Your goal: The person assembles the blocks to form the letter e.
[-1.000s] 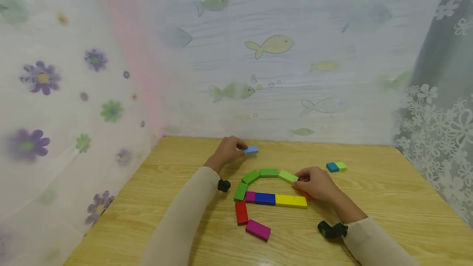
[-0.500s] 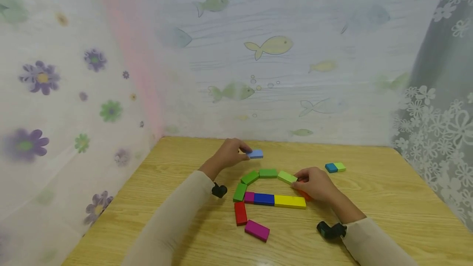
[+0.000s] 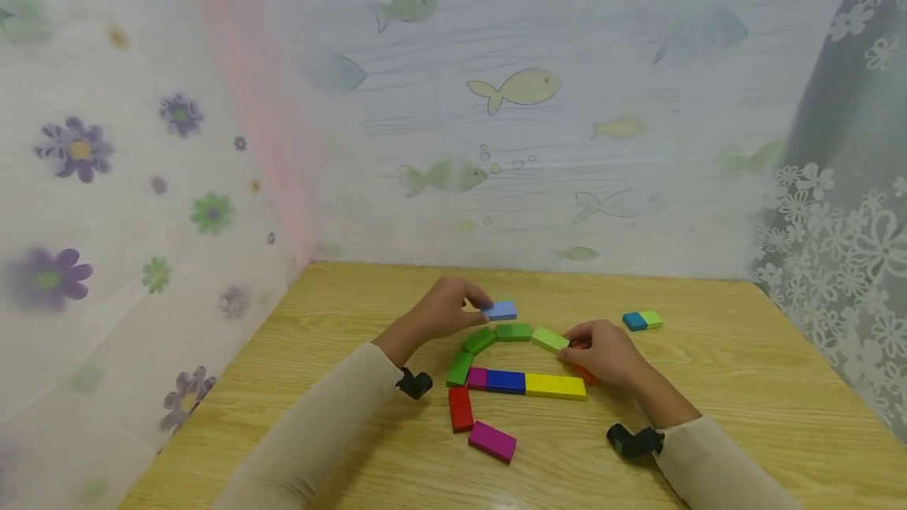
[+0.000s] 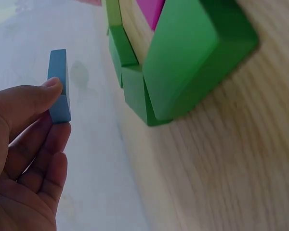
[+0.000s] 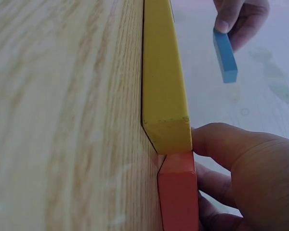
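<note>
My left hand (image 3: 448, 309) pinches a light blue block (image 3: 501, 311) between thumb and fingers, above the table behind the arc of blocks; the left wrist view shows the thumb across this blue block (image 4: 60, 86). At the arc's right end, my right hand (image 3: 605, 350) has its thumb and fingertips about the end of a light green block (image 3: 549, 340). An orange-red block (image 3: 584, 372) lies partly hidden under that hand, near the end of a yellow block (image 3: 556, 386). Three green blocks (image 3: 513, 333) continue the arc leftward.
A magenta and a blue block (image 3: 506, 382) lie in line with the yellow one. Lower left are a red block (image 3: 460, 409) and a magenta block (image 3: 492, 441). A teal block (image 3: 634, 322) and a lime block (image 3: 651, 319) sit at the back right of the wooden table (image 3: 744, 384).
My left hand has moved right and toward the near side with the light blue block, coming close behind the green arc. The right hand has stayed in place.
</note>
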{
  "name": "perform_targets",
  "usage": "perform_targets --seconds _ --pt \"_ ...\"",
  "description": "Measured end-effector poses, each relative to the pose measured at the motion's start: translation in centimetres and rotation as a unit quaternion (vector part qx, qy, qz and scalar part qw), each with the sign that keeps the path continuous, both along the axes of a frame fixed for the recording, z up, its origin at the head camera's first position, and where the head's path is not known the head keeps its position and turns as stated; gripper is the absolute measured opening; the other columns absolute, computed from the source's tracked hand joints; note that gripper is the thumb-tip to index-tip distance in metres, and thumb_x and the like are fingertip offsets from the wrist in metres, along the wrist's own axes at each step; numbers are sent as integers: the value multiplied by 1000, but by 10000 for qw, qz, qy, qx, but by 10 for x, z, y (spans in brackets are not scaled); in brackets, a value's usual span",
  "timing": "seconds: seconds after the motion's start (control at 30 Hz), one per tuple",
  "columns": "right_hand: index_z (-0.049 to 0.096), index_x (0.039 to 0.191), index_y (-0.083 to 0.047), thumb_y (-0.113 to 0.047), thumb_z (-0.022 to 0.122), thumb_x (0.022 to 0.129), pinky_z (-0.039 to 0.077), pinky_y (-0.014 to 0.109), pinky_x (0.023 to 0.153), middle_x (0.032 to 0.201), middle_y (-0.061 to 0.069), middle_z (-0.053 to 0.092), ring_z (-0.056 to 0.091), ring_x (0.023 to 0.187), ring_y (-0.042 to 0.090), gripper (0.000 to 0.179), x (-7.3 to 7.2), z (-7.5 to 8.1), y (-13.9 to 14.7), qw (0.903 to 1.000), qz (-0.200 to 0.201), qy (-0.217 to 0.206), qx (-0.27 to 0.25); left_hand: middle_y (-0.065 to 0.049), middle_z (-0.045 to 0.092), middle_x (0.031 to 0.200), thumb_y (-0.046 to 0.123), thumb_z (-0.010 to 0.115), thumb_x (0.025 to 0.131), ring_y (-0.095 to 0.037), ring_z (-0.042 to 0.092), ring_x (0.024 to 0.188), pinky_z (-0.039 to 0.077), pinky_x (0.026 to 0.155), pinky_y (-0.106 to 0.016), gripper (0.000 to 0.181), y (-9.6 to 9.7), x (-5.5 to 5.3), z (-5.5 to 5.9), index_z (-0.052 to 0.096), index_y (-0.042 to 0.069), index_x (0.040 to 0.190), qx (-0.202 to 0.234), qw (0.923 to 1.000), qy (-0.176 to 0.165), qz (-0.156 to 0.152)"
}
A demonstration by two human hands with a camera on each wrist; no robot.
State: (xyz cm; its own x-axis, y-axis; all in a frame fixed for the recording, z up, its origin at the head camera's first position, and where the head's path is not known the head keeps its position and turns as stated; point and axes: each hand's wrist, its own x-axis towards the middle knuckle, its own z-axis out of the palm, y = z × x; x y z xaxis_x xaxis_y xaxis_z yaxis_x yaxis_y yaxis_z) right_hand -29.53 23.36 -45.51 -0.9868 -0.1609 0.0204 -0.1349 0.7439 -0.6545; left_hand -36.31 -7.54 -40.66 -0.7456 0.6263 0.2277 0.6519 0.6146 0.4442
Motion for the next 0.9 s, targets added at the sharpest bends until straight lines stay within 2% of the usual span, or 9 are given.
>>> perform_targets --seconds 0.23,0.5,0.7,0.9 --pt "75 121 -4 -30 81 91 59 35 82 103 1 73 66 91 15 40 0 0 0 10000 -36 -22 -8 7 77 109 24 80 93 -9 69 100 57 90 -29 21 3 22 0 80 17 113 75 9997 98 -227" --pt "75 121 -4 -30 81 90 59 34 81 103 2 73 66 91 15 40 0 0 -1 10000 -59 -35 -39 3 77 115 22 81 92 -15 71 102 60 86 -36 22 8 46 -2 80 15 113 201 9967 145 -773" --pt "74 122 -3 -29 80 91 59 34 81 103 2 73 66 91 15 41 1 2 -1 10000 -26 -61 -73 2 76 116 22 80 93 -21 72 102 60 86 -38 22 10 61 -3 80 16 114 328 9943 62 -1015" --pt "74 121 -4 -29 80 91 59 35 82 103 2 73 66 91 15 41 1 1 -1 10000 -30 -51 -66 8 76 114 26 81 92 -6 69 101 58 84 -27 22 13 78 -4 81 19 113 304 9938 169 -1053"
